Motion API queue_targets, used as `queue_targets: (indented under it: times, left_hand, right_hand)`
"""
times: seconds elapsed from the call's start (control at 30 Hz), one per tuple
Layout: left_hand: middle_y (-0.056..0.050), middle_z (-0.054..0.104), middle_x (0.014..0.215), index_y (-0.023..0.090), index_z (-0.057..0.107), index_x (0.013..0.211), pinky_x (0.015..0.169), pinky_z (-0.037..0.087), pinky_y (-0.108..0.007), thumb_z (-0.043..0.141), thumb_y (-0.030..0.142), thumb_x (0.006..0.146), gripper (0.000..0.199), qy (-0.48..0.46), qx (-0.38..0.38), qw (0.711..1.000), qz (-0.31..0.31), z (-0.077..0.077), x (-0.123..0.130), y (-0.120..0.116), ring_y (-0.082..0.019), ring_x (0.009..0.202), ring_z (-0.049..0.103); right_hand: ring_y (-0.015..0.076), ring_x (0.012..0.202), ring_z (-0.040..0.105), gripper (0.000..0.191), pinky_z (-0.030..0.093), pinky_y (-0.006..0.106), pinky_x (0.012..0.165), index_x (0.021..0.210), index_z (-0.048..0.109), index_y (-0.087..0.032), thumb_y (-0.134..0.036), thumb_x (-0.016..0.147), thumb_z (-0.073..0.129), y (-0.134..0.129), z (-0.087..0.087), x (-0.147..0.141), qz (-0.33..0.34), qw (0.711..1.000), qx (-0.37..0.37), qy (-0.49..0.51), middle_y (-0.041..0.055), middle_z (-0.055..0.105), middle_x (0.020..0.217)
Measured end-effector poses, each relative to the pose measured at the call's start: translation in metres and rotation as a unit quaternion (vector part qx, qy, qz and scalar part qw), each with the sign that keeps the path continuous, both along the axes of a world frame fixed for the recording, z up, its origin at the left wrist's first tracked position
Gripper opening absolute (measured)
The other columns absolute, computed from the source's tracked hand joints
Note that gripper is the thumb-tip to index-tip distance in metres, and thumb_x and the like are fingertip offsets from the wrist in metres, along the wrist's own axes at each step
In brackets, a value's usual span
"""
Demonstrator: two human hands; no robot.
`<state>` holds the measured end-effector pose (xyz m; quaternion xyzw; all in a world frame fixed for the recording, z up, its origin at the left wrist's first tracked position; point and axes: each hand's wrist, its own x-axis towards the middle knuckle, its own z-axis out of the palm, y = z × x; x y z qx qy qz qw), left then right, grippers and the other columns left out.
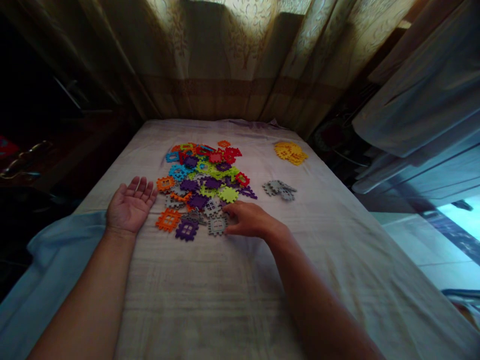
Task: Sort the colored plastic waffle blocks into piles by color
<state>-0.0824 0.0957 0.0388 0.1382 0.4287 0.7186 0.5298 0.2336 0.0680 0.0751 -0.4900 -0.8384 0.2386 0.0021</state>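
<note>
A mixed pile of notched plastic pieces in several colours lies mid-table, with a lime piece (228,194) and an orange window piece (168,220) among them. My left hand (132,205) rests palm up at the pile's left side, fingers spread, holding nothing. At the front right of the pile, my right hand (245,219) reaches over a grey window piece (217,225), its thumb and fingers apart at the piece's right edge. A purple window piece (187,230) lies at the front of the pile.
Yellow pieces (290,152) form a separate heap at the back right. A small grey heap (280,190) lies right of the mixed pile. A cloth (225,300) covers the table; a curtain (232,60) hangs behind. Blue fabric (71,255) lies at the left.
</note>
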Motion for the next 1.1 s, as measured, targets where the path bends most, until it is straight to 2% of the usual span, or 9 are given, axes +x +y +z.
queue_targets:
  times: [0.17,0.4,0.57,0.67,0.77,0.93,1.1]
  left_hand:
    - [-0.006,0.074,0.098,0.021,0.067,0.088,0.087,0.059,-0.034,0.041,0.034,0.095,0.029,-0.003,0.001,1.0,-0.002,0.0,0.0,0.001,-0.018,0.098,0.07]
    - [-0.006,0.074,0.095,0.021,0.067,0.089,0.086,0.06,-0.034,0.04,0.033,0.095,0.03,-0.015,-0.005,1.0,0.008,0.004,0.003,-0.001,-0.018,0.096,0.07]
    - [-0.006,0.075,0.09,0.022,0.067,0.091,0.084,0.061,-0.037,0.044,0.031,0.092,0.024,-0.024,-0.002,1.0,0.012,0.003,0.002,0.0,-0.02,0.095,0.071]
    - [-0.007,0.075,0.09,0.023,0.067,0.092,0.084,0.061,-0.037,0.045,0.031,0.091,0.024,-0.026,0.001,1.0,0.011,0.002,0.001,0.0,-0.02,0.094,0.071]
    - [-0.006,0.074,0.092,0.021,0.067,0.09,0.086,0.06,-0.036,0.042,0.032,0.093,0.027,-0.022,0.0,1.0,0.012,0.003,0.001,0.0,-0.019,0.094,0.07]
    - [-0.005,0.074,0.092,0.022,0.067,0.088,0.087,0.06,-0.037,0.042,0.031,0.093,0.027,-0.018,-0.003,1.0,0.011,0.005,0.003,0.0,-0.018,0.095,0.07]
    - [-0.006,0.074,0.093,0.021,0.068,0.088,0.085,0.06,-0.035,0.042,0.032,0.094,0.029,-0.009,0.003,1.0,0.0,0.002,0.0,0.0,-0.018,0.096,0.07]
  right_hand:
    - [0.0257,0.104,0.064,0.051,0.047,0.031,0.084,0.123,0.064,-0.023,-0.042,0.076,0.073,-0.007,0.001,-0.008,-0.002,0.998,0.028,-0.056,0.0116,0.066,0.12]
    - [0.024,0.102,0.065,0.042,0.048,0.029,0.083,0.118,0.066,-0.021,-0.038,0.079,0.069,-0.009,0.002,-0.011,0.008,0.996,0.048,-0.071,0.0116,0.067,0.119]
    - [0.0217,0.096,0.066,0.033,0.047,0.027,0.077,0.107,0.07,-0.021,-0.037,0.078,0.069,-0.006,0.017,0.005,0.01,0.997,-0.005,-0.071,0.0069,0.072,0.108]
    - [0.0193,0.09,0.067,0.035,0.046,0.026,0.077,0.111,0.069,-0.022,-0.035,0.078,0.07,0.001,0.022,0.031,-0.05,0.997,-0.023,-0.049,0.0043,0.073,0.104]
    - [0.0187,0.088,0.066,0.039,0.047,0.027,0.077,0.115,0.068,-0.022,-0.036,0.079,0.07,0.01,0.018,0.063,-0.147,0.988,0.022,-0.041,0.0049,0.073,0.104]
    - [0.0229,0.099,0.066,0.046,0.049,0.029,0.081,0.119,0.068,-0.022,-0.046,0.08,0.068,0.02,0.005,0.106,-0.319,0.937,0.105,-0.096,0.0086,0.068,0.117]
    - [0.0266,0.108,0.064,0.05,0.049,0.032,0.086,0.123,0.067,-0.021,-0.048,0.08,0.067,0.023,-0.007,0.118,-0.378,0.913,0.089,-0.121,0.0132,0.065,0.123]
